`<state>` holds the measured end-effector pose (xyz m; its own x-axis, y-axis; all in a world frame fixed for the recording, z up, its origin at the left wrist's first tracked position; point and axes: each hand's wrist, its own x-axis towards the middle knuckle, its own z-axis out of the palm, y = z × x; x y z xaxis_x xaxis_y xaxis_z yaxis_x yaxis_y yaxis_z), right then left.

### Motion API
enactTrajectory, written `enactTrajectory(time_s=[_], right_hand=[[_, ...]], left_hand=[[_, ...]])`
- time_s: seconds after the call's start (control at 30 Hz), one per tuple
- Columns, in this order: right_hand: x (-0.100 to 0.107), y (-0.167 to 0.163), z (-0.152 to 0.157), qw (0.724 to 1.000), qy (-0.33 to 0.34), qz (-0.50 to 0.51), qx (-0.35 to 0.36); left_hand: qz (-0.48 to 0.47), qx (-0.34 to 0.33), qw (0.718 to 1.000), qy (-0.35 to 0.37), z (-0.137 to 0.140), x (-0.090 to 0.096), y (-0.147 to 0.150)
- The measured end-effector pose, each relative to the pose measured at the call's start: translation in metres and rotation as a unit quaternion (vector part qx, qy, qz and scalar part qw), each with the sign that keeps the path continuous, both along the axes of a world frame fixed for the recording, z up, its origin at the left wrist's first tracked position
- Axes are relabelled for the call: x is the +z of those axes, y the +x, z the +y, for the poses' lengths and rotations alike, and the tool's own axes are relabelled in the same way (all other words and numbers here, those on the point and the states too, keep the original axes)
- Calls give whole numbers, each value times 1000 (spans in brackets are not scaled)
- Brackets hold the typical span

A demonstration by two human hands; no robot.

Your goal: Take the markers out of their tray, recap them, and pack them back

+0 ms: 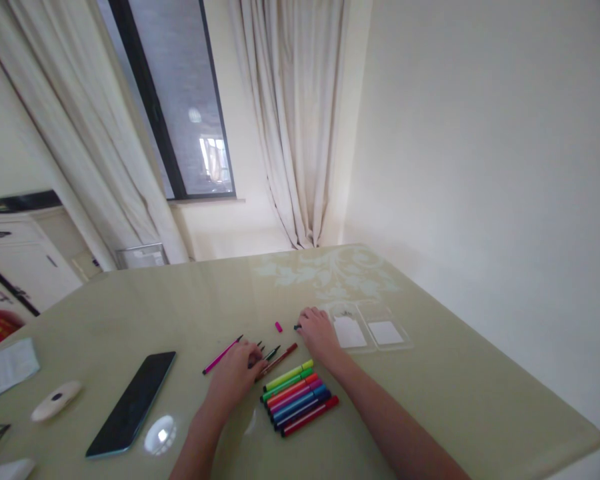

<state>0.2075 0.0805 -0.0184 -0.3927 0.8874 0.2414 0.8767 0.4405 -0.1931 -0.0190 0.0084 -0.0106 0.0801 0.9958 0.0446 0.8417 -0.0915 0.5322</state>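
- In the head view, your left hand [240, 365] bends over the loose pens on the desk [190, 300]; the fingers hide its grip, so you cannot tell whether it grasps one.
- Your right hand [317, 330], farther right, has its grip closed on a small dark piece [297, 327] at the fingertips; it is probably a cap, light and easy to drop, so pinch it by its sides.
- The magenta pen [222, 355] lies just left of your left hand, dark tip to the far right; it looks light, stiff and prone to roll, so take it mid-barrel, off the tip.
- The dark-green pen [273, 353] shows its tip beside your left thumb; that tip is likely the fragile part.
- The brown pen [283, 357] lies just right of it, likely smooth plastic.
- Nearer, the marker row [300, 398] lies side by side; lift each by its middle.
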Motion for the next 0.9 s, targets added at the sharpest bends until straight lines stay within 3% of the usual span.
enactTrajectory(time_s=[0.13, 0.23, 0.33, 0.47, 0.9], right_hand=[[-4, 11, -25, 990, -18, 143, 2], [-3, 18, -40, 946, -44, 320, 30], [3, 19, -44, 910, -61, 407, 56], [10, 17, -44, 894, -61, 439, 70], [15, 20, -46, 889, -64, 449, 72]], left_hand=[[6, -12, 1000, 8, 0, -4, 0], [-60, -32, 996, 50, 0, -5, 6], [-137, -36, 988, 65, -2, -3, 12], [-172, -51, 982, 58, -6, 4, 20], [-176, -52, 981, 64, -8, 7, 20]])
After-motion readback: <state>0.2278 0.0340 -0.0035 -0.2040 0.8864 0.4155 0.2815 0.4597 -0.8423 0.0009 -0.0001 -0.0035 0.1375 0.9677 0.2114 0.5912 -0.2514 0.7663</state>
